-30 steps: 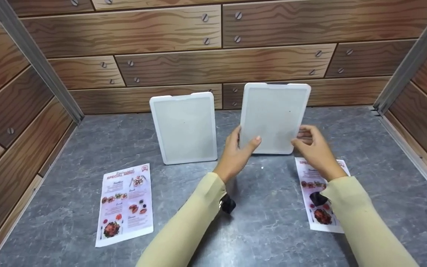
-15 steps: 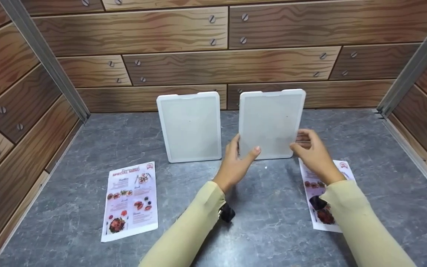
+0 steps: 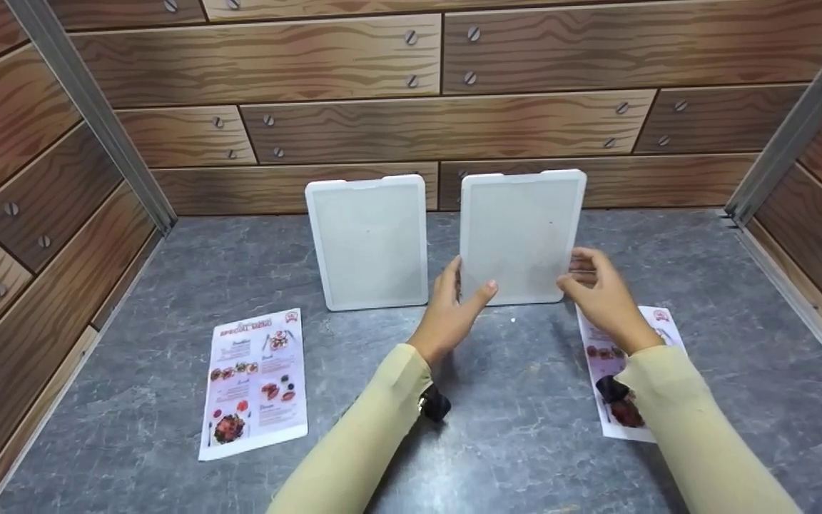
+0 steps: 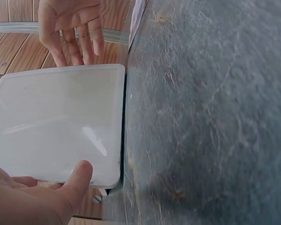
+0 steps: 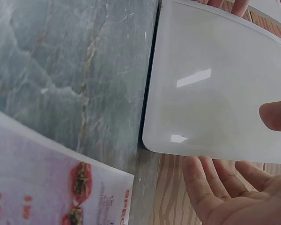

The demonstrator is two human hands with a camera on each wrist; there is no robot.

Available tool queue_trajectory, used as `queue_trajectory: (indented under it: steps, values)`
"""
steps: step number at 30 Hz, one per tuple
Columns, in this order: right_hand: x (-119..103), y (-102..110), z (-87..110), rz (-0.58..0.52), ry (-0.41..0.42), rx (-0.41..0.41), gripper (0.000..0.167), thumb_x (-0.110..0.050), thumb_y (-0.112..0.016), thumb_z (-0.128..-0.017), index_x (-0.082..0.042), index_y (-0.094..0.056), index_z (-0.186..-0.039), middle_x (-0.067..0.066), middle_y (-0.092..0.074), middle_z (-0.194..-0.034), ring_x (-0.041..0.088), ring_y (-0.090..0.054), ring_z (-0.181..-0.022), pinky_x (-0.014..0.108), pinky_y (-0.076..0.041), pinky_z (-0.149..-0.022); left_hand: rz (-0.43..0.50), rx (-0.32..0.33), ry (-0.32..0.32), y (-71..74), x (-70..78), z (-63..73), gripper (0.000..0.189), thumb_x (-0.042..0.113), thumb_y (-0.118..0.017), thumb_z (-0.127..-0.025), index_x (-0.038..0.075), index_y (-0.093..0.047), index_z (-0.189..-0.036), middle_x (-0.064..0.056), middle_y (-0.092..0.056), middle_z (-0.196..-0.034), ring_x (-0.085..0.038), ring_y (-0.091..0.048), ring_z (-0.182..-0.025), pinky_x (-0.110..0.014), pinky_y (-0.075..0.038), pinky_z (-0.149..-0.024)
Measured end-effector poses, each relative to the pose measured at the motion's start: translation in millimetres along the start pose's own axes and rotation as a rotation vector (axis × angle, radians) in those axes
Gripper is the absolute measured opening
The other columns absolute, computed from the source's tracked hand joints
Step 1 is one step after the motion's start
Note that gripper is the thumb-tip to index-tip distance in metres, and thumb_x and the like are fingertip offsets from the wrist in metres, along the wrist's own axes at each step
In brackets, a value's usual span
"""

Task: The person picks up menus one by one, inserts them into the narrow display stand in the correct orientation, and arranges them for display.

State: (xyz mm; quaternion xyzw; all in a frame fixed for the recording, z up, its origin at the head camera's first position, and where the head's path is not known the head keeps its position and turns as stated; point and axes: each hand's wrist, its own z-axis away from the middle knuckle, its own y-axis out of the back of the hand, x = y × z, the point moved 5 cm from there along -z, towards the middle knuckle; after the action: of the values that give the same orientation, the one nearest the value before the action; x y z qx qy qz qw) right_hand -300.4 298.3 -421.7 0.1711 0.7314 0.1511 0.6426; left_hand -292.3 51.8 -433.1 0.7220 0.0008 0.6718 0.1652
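Observation:
A white rectangular panel (image 3: 518, 239), with rounded corners and a notch in its top edge, stands upright on the table. My left hand (image 3: 449, 310) holds its left edge low down, thumb on the front face, the other fingers partly hidden at the edge. My right hand (image 3: 607, 300) is at the lower right edge of the panel, its fingers loosely extended; in the right wrist view the fingertips (image 5: 193, 164) are right at the edge. A second, matching panel (image 3: 368, 243) stands upright just to the left, touched by neither hand.
A printed menu sheet (image 3: 255, 385) lies flat at the left. Another menu sheet (image 3: 628, 421) lies at the right, partly under my right forearm. Wood-patterned walls (image 3: 354, 57) close in the grey marbled table (image 3: 511, 442) at the back and sides.
The right panel has come down and slightly toward me, and now stands about level with the left one. Both hands have moved down with it. The view has shifted a little.

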Motion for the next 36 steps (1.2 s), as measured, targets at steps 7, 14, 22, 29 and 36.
queue_trajectory:
  steps: [7, 14, 22, 29, 36]
  values:
    - [0.7, -0.5, 0.9, 0.017, 0.003, -0.022, 0.064, -0.013, -0.062, -0.103, 0.007, -0.030, -0.155, 0.033, -0.045, -0.144, 0.044, -0.047, -0.132, 0.052, -0.037, -0.113, 0.016, -0.048, 0.014, 3.2, -0.7, 0.7, 0.093, 0.053, -0.062, -0.099, 0.013, -0.012, -0.167, -0.016, -0.016, -0.170, -0.031, -0.024, -0.155, -0.044, -0.023, -0.125]
    - [-5.8, 4.2, 6.2, 0.007, -0.044, 0.004, 0.067, -0.017, -0.060, -0.104, 0.005, -0.026, -0.156, 0.030, -0.041, -0.150, 0.041, -0.044, -0.137, 0.033, -0.046, -0.100, 0.026, -0.052, -0.056, 15.8, 3.5, 9.5, 0.089, 0.047, -0.063, -0.101, 0.014, -0.013, -0.167, -0.011, -0.017, -0.171, -0.030, -0.023, -0.156, -0.046, -0.029, -0.122]
    - [-22.9, 14.4, 17.5, 0.005, 0.008, 0.174, 0.060, -0.014, -0.059, -0.102, 0.004, -0.032, -0.153, 0.023, -0.046, -0.143, 0.026, -0.050, -0.127, 0.031, -0.041, -0.105, -0.013, -0.027, -0.194, 54.5, 28.2, 36.6, 0.081, 0.044, -0.064, -0.102, 0.015, -0.023, -0.164, -0.013, -0.033, -0.164, -0.030, -0.036, -0.150, -0.044, -0.034, -0.120]
    - [-41.3, 10.7, 24.8, -0.026, 0.152, 0.333, 0.042, -0.007, -0.058, -0.102, 0.003, -0.050, -0.142, 0.010, -0.058, -0.129, 0.007, -0.054, -0.111, 0.015, -0.044, -0.091, -0.078, 0.081, -0.317, 108.3, 45.3, 60.5, 0.076, 0.043, -0.066, -0.100, 0.017, -0.031, -0.161, -0.017, -0.044, -0.155, -0.031, -0.045, -0.143, -0.043, -0.039, -0.117]
    - [-59.5, -5.3, 28.3, -0.073, 0.301, 0.336, 0.031, 0.003, -0.060, -0.100, 0.007, -0.059, -0.130, 0.012, -0.061, -0.123, 0.011, -0.060, -0.106, 0.014, -0.047, -0.089, -0.258, 0.189, -0.400, 164.2, 49.7, 81.9, 0.075, 0.040, -0.068, -0.099, 0.016, -0.032, -0.161, -0.008, -0.046, -0.154, -0.025, -0.046, -0.141, -0.042, -0.038, -0.117]
